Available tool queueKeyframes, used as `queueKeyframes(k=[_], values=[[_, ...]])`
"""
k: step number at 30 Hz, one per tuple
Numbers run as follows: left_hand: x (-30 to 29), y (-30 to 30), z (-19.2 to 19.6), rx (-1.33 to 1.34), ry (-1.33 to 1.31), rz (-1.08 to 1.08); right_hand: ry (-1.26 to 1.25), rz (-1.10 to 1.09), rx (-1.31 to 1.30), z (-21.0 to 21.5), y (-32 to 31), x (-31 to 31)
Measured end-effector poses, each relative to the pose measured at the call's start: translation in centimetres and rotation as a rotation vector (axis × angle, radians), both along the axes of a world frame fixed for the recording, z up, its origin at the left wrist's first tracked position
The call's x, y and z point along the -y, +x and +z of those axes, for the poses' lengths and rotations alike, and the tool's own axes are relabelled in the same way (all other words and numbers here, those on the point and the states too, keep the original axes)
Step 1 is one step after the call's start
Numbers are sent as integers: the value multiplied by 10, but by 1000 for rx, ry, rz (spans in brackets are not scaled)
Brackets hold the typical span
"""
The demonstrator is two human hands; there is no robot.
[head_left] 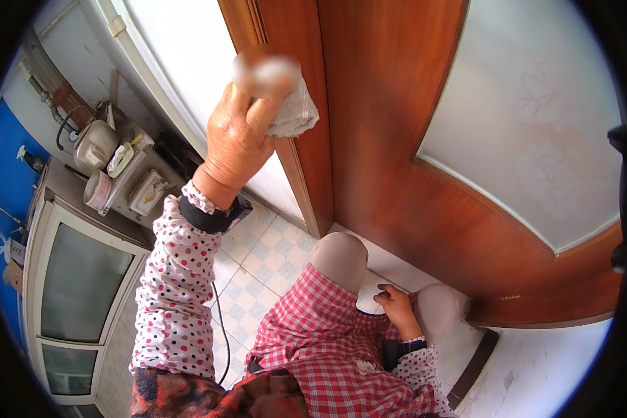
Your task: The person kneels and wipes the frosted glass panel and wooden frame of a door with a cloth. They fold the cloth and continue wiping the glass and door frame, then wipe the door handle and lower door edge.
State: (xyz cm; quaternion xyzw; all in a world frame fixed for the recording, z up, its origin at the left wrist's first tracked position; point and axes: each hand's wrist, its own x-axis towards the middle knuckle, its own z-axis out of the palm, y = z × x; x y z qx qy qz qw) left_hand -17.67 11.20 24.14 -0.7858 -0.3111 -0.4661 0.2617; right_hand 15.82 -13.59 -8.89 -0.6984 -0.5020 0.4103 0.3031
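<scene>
My left hand [238, 132] is raised at the upper middle, its fingers closed on a folded pale grey cloth [294, 115]. The cloth lies against the reddish-brown wooden door frame [306, 167]; its top and my fingertips are blurred. Low down, my right hand [398, 311] hangs between my knees, beside the checked apron. Its thumb and a finger stand apart, and I see nothing held in it. To the right is a wooden door [383, 167] with a curved frosted glass panel [529, 125].
At the left stands a cabinet with glass panes [83, 285]. Beside it, a cluttered surface bears a metal kettle [95, 146] and a round tub [97, 188]. A dark cable [223, 334] runs over the tiled floor [272, 251]. A white wall is at lower right.
</scene>
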Motion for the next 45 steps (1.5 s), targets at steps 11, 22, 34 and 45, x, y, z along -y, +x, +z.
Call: queueKeyframes(k=[11,22,34,45], values=[[8,15,-131,-43,-234,-36,-100,-8,56,26,-9,-3],[7,-1,-216,-16,-397,-106,-137,-1,105,29,-27,-2],[94,-38,-234,1446,-1627,-765,-80,-39,124,41,-34,-3],[148,-18,-202,1803,-1694,-1397,-133,-3,159,42,-27,-2]])
